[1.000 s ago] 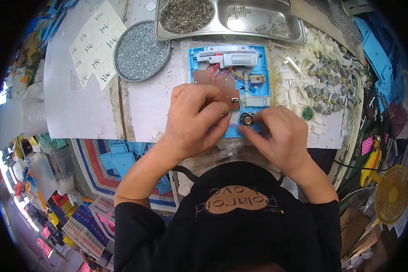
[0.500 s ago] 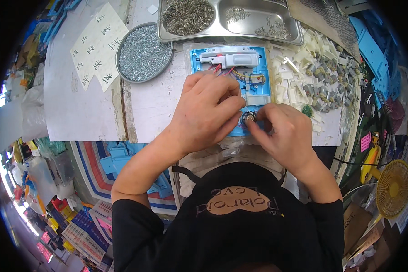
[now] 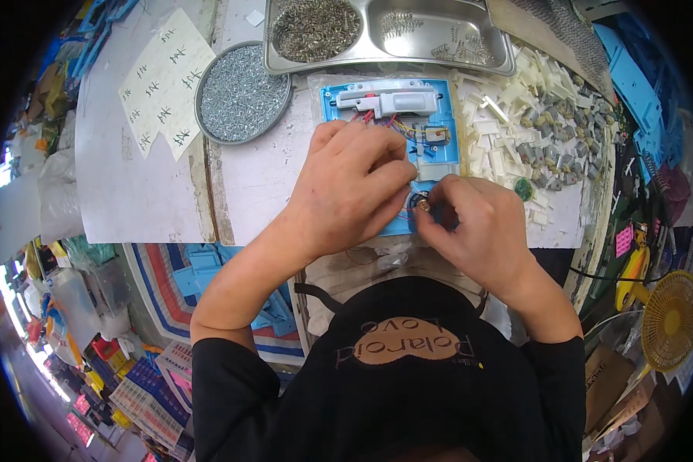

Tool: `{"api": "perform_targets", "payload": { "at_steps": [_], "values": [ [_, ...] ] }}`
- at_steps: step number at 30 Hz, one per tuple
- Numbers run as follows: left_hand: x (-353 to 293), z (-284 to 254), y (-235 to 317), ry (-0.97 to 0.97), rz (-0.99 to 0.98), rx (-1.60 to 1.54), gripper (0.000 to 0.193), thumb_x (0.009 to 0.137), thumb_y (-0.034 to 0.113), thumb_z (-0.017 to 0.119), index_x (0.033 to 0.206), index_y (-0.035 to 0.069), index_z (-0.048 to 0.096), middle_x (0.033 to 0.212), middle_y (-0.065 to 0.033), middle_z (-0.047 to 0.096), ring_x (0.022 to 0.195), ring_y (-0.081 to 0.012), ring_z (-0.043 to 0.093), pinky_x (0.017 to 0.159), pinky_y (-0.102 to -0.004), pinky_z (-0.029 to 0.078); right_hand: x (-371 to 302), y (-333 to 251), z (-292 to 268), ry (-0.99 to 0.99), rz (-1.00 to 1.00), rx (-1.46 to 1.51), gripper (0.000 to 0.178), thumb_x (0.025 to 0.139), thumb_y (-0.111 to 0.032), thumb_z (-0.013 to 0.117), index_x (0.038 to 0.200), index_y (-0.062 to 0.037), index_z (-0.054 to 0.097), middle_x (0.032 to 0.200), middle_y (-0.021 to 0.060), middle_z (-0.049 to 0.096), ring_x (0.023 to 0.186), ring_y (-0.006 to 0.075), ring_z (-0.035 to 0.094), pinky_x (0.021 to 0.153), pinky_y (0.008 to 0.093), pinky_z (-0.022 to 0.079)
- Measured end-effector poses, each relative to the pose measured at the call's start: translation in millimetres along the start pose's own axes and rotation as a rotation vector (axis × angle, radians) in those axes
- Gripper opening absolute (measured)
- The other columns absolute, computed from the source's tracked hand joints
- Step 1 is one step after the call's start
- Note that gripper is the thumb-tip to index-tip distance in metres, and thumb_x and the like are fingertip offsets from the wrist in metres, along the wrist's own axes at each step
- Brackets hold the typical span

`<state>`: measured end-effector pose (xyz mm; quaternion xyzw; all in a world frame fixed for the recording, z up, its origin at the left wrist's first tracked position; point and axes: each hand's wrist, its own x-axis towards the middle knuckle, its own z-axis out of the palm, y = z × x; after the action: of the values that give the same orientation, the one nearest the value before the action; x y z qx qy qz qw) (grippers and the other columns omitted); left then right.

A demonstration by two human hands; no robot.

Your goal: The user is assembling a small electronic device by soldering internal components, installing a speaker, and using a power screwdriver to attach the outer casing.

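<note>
A blue plastic housing (image 3: 444, 142) lies on the white table before me. Across its far end sits a light-grey moulded part (image 3: 408, 102), with red and other coloured wires near it and a small motor (image 3: 437, 134) below. My left hand (image 3: 354, 185) covers the housing's left side, fingers pinched together; whatever they hold is hidden. At the near end, a small round speaker-like part (image 3: 420, 202) with a metal centre is between the thumb and fingers of my right hand (image 3: 477, 219). It rests in or just over the housing; I cannot tell which.
Left of the housing stands a round dish of small screws (image 3: 242, 92). A metal tray (image 3: 373, 61) of springs sits at the back. White plastic pieces (image 3: 493, 127) and grey parts (image 3: 554, 150) are heaped at right. A marked paper sheet (image 3: 165, 85) lies at far left.
My right hand has shifted slightly left with its fingers over more of the round part, which looks tilted now. My left hand stays nearly in place.
</note>
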<state>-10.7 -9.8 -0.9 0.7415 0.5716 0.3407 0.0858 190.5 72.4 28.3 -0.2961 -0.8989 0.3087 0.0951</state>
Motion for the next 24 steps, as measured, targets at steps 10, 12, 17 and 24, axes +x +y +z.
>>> {"api": "perform_targets", "payload": {
  "at_steps": [10,12,17,24],
  "values": [
    [6.5,3.3,-3.5,-0.109,0.117,0.077,0.029,0.068,0.011,0.079,0.095,0.014,0.07,0.106,-0.0017,0.062,0.091,-0.0214,0.06,0.096,-0.0419,0.04,1.9,2.2,-3.2,-0.03,0.061,0.078,0.02,0.081,-0.02,0.077,0.081,-0.0054,0.062,0.068,0.0099,0.062,0.067,0.0322,0.065,0.059,0.0449,0.049],
    [7.1,4.8,-1.8,-0.12,0.11,0.066,0.026,0.069,0.011,0.078,0.093,0.013,0.069,0.107,-0.0024,0.062,0.092,-0.0222,0.06,0.096,-0.0419,0.04,1.7,3.3,-3.5,-0.029,0.058,0.088,0.02,0.081,-0.019,0.076,0.082,-0.0053,0.062,0.068,0.01,0.062,0.067,0.0321,0.065,0.059,0.045,0.049],
    [10.9,6.7,2.7,-0.097,0.053,-0.004,0.024,0.07,0.008,0.076,0.092,0.011,0.067,0.107,-0.0046,0.062,0.093,-0.025,0.06,0.097,-0.0423,0.039,2.9,5.2,-5.7,-0.029,-0.071,-0.001,0.018,0.081,-0.015,0.074,0.083,-0.005,0.059,0.071,0.0112,0.061,0.068,0.0324,0.064,0.059,0.0453,0.049],
    [5.9,7.8,1.0,-0.114,0.064,-0.008,0.027,0.07,0.008,0.076,0.096,0.01,0.067,0.109,-0.006,0.061,0.093,-0.0266,0.06,0.096,-0.0435,0.04,0.0,2.0,-3.2,0.006,-0.188,-0.142,0.017,0.079,-0.01,0.074,0.083,-0.0048,0.058,0.075,0.0106,0.061,0.072,0.0322,0.064,0.061,0.0439,0.051]
  ]
}}
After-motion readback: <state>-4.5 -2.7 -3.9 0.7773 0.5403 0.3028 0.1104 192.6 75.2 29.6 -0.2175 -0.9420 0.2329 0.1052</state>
